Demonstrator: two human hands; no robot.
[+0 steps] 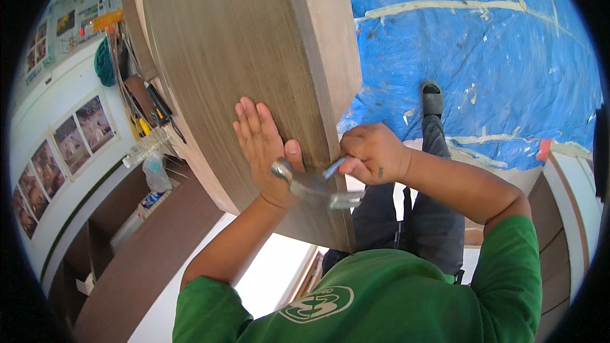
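My left hand (265,159) lies flat on the brown wood-grain panel (235,44), fingers together and stretched away from me, thumb apart. My right hand (373,152) is closed round the handle of a claw hammer (311,190) just beyond the panel's right edge. The hammer's metal head is slightly blurred and shows over the panel, close by my left wrist. Whether it touches the surface I cannot tell. Along the panel's right side runs a paler pinkish-brown edge face (330,38).
Blue sheeting (502,70) with tape strips covers the floor on the right, my sandalled foot on it. Left of the panel lie a black-and-orange tool (157,101), teal cord (105,62) and a clear plastic piece (147,148). Brown shelving (159,248) stands at lower left.
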